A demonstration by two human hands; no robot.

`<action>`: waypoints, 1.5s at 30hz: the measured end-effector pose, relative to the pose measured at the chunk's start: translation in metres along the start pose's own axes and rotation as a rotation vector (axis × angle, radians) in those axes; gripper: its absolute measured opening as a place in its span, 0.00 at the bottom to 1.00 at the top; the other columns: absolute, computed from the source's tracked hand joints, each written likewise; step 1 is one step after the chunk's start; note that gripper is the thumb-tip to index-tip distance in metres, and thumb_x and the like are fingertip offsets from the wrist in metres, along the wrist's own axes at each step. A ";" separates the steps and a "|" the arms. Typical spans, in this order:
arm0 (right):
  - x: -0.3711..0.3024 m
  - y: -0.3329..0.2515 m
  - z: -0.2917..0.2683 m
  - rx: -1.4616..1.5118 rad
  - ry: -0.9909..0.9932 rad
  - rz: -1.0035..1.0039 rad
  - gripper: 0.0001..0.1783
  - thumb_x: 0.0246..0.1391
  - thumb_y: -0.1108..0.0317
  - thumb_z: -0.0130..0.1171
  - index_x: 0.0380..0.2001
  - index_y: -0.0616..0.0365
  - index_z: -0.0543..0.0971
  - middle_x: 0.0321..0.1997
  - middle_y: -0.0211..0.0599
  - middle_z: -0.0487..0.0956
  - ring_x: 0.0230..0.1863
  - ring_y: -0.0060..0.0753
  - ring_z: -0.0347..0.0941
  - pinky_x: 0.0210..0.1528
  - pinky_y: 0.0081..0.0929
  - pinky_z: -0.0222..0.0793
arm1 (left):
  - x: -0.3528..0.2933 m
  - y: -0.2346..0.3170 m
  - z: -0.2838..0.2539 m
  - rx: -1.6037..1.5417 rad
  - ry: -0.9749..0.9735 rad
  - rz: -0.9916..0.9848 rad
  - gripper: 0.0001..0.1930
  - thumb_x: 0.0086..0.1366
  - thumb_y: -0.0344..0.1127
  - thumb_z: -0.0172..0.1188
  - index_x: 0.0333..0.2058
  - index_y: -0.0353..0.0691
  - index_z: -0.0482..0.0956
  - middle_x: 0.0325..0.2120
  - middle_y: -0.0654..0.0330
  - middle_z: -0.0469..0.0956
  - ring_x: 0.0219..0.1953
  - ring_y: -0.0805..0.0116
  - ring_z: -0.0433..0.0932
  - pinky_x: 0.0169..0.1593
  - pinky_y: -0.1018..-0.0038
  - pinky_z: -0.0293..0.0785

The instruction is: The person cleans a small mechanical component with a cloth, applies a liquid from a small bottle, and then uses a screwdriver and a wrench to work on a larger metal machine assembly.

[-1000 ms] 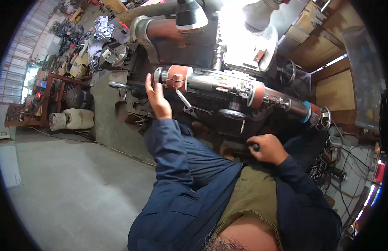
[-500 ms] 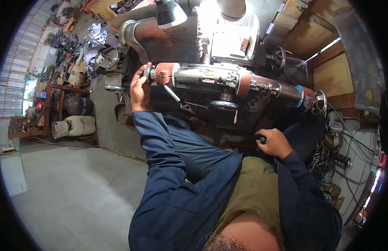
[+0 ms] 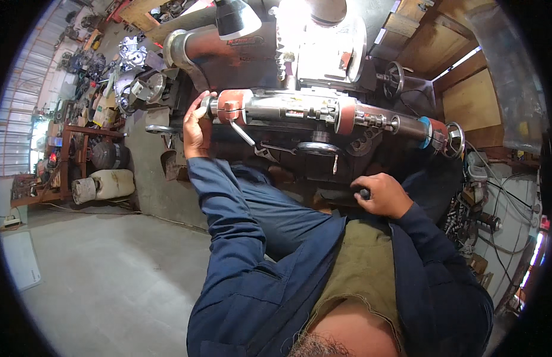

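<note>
A long grinding or lathe-type machine stretches across in front of me, with a metal cylinder (image 3: 270, 110) between a red clamp collar (image 3: 232, 106) and a red ring (image 3: 345, 115). At its left end my left hand (image 3: 195, 134) wraps its fingers round a small round metal knob (image 3: 206, 107). Low in front of the machine, my right hand (image 3: 384, 195) grips a dark handle knob (image 3: 365, 194); what it joins is hidden in shadow. A silver lever (image 3: 242, 134) slants down from the collar. Below the cylinder sits a chromed handwheel (image 3: 320, 149) with a crank handle.
A black lamp (image 3: 235, 19) hangs over the machine, beside a brightly lit wheel head. Another handwheel (image 3: 455, 140) stands at the right end. Metal parts and a pale jerrycan (image 3: 112, 184) lie at left; cables (image 3: 505, 205) hang at right. Wooden boards line the back right.
My right hand has shifted slightly left with the dark knob. My left hand stays on the metal knob. The whole view has moved a little.
</note>
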State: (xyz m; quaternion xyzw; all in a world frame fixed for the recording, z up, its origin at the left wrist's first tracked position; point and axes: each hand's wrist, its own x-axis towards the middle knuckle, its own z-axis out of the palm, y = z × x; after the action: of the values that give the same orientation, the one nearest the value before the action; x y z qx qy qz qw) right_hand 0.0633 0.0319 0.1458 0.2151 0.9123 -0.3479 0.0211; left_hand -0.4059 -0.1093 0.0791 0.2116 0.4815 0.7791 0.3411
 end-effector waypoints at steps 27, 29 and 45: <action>0.135 -0.158 0.000 0.300 0.022 -0.775 0.09 0.49 0.63 0.65 0.31 0.55 0.80 0.22 0.38 0.78 0.26 0.45 0.78 0.26 0.39 0.73 | 0.036 0.020 -0.030 0.365 -0.328 -0.111 0.18 0.62 0.32 0.68 0.49 0.31 0.81 0.43 0.60 0.83 0.46 0.72 0.79 0.55 0.75 0.71; 0.139 -0.163 0.000 0.331 0.023 -0.825 0.09 0.49 0.63 0.65 0.30 0.55 0.79 0.22 0.38 0.78 0.25 0.45 0.78 0.26 0.38 0.72 | 0.040 0.023 -0.031 0.449 -0.392 -0.054 0.23 0.67 0.43 0.64 0.53 0.29 0.78 0.48 0.52 0.81 0.52 0.64 0.79 0.60 0.70 0.70; 0.234 -0.177 -0.058 1.151 0.067 -0.765 0.34 0.58 0.38 0.57 0.29 0.66 0.79 0.18 0.37 0.72 0.16 0.24 0.64 0.20 0.23 0.57 | 0.077 0.014 0.008 -0.176 -0.506 -0.493 0.43 0.69 0.69 0.39 0.43 0.23 0.78 0.41 0.40 0.82 0.42 0.51 0.83 0.49 0.59 0.79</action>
State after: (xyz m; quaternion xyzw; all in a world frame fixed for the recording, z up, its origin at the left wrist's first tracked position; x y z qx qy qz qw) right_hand -0.2149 0.0398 0.2568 -0.1344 0.5942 -0.7529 -0.2488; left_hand -0.4571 -0.0523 0.0959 0.2453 0.3496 0.6347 0.6440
